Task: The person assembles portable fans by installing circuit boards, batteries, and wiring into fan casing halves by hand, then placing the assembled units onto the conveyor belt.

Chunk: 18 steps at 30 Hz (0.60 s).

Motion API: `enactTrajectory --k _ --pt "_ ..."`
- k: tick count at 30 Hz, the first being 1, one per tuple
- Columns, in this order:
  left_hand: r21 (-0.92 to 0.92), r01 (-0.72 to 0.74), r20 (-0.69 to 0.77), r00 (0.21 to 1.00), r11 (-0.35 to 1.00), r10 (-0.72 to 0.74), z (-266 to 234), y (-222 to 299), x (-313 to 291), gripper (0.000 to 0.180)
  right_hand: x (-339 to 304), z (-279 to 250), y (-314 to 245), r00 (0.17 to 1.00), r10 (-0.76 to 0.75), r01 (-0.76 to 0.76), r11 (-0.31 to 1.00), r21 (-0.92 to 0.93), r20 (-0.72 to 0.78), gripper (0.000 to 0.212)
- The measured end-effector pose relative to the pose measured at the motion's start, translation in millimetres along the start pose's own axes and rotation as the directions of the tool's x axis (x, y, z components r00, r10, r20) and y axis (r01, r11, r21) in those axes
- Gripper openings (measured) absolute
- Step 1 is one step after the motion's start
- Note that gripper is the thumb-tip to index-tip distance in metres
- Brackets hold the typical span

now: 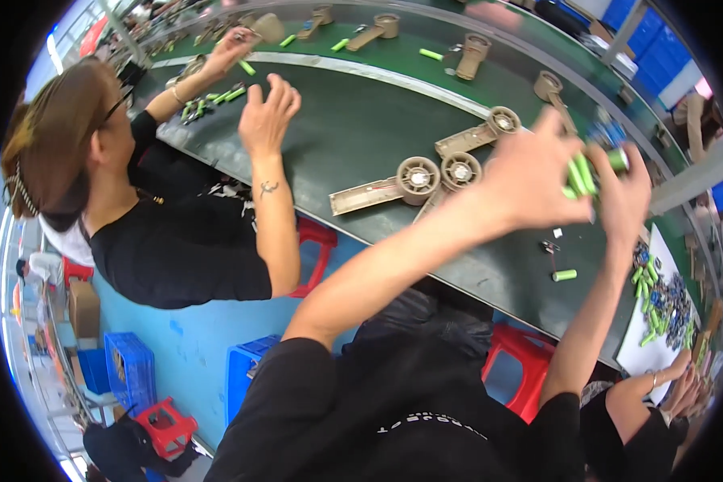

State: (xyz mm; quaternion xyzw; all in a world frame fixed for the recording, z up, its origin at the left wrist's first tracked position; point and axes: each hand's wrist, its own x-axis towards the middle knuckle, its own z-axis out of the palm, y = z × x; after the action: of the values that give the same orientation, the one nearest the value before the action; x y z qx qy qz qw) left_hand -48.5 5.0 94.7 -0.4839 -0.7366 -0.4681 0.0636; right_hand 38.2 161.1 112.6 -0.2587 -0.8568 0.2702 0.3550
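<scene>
My two hands are raised close together above the dark green work table. My left hand [534, 177], slightly blurred, is closed around several green cylindrical battery cells [580, 175]. Facing it, my right hand [628, 197] has its fingers curled about another green cell [618, 160]. Left of my hands lie beige-brown handheld fan housings, one with a round head [418, 176], another beside it [461, 170] and a third farther back [503, 120]. Below my hands, a single green cell [565, 275] rests near a small dark part with a thin wire [549, 246].
At my left a co-worker [177, 209] reaches over the table with both hands. Beyond runs a belt [410, 52] carrying housings and cells. On the right, a white board [636, 321] holds a pile of green cells and small parts, near another person's hands [681, 386]. Red stools [516, 365] stand below.
</scene>
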Motion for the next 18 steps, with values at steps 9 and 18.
enactTrajectory --k 9,18 --pt "0.308 0.175 -0.293 0.953 0.935 -0.081 -96.6 -126.2 -16.7 0.054 58.0 170.5 -91.6 0.921 -0.189 0.177 0.982 0.065 0.34 0.056" --pt "0.549 0.499 -0.22 0.86 0.671 -0.46 -129.4 -240.9 -60.3 0.06 44.0 290.3 -103.2 0.65 0.018 -0.268 0.941 0.207 0.76 0.06"
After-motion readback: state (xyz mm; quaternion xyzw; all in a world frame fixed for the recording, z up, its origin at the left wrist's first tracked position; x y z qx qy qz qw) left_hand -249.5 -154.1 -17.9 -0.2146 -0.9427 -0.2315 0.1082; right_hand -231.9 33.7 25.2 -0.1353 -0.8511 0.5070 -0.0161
